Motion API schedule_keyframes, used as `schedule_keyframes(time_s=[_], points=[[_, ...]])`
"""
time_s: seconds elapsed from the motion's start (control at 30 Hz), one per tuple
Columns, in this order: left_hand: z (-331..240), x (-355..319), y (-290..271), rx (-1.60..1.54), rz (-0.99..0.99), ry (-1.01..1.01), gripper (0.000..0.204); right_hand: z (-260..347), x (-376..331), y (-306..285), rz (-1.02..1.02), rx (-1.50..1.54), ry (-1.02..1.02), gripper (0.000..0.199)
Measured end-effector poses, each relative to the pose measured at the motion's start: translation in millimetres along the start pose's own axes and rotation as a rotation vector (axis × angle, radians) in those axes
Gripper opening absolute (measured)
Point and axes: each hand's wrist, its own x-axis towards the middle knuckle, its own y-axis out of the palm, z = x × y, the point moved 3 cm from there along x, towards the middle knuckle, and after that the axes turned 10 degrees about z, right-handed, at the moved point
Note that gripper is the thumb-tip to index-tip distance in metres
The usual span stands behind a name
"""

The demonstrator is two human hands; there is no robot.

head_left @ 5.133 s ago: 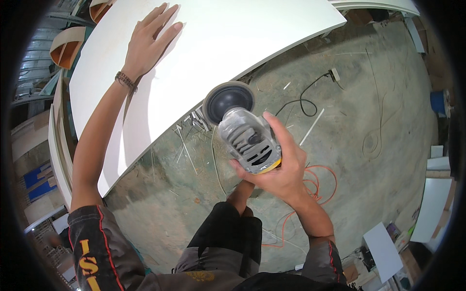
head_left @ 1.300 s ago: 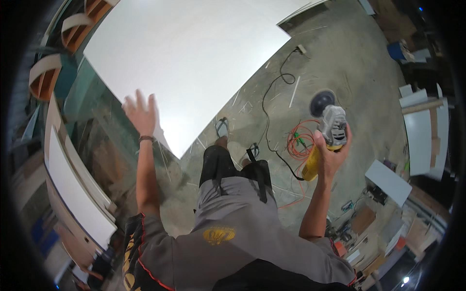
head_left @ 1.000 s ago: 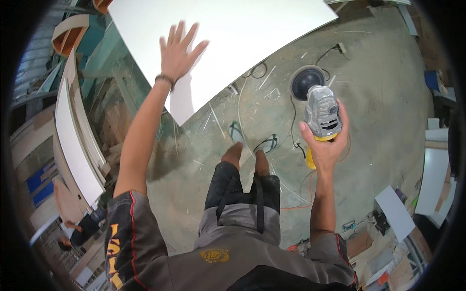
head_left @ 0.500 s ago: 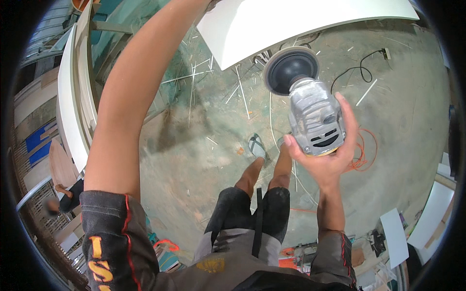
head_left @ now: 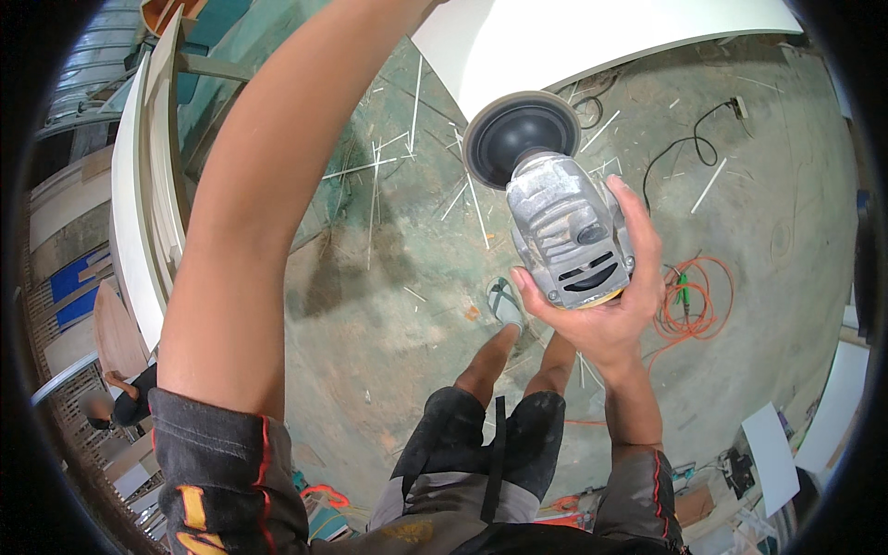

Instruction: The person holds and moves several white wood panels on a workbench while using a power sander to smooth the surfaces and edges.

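My right hand (head_left: pixel 606 314) is wrapped round the rear of a grey, dust-covered angle grinder (head_left: pixel 564 217). A round dark disc (head_left: pixel 521 139) is fitted to the grinder's far end. Part of the disc's rim overlaps the near corner of a large white curved panel (head_left: pixel 601 42) in the picture; I cannot tell whether they touch. My left forearm (head_left: pixel 245 203) stretches up past the panel's left corner, and its hand lies beyond the top edge.
Thin white strips (head_left: pixel 476 208) litter the green floor. A coiled orange cord (head_left: pixel 694 310) lies right of my feet, and a black cable (head_left: pixel 684 143) farther off. Curved white panels (head_left: pixel 134 203) stand at left, where another person (head_left: pixel 134 398) is visible. White boards (head_left: pixel 770 458) lean at lower right.
The grinder in my right hand has shifted left and slightly nearer, its disc now overlapping the panel's corner in the picture. The whole view has moved a little, exposing more of the orange cord.
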Motion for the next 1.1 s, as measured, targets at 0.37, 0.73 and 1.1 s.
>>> schedule_keyframes(time_s=[0.37, 0.73, 1.1], points=[[-2, -4, -4, -0.026, -0.010, 0.019, 0.088, -3, 1, 0, -0.043, 0.100, 0.108, 0.096], [1, 0, 1, 0.005, -0.008, 0.036, 0.085, 4, -4, 7, 0.005, 0.135, 0.109, 0.097], [-4, -6, -4, -0.014, -0.022, 0.009, 0.083, 0, 0, 5, -0.043, 0.135, 0.111, 0.096]])
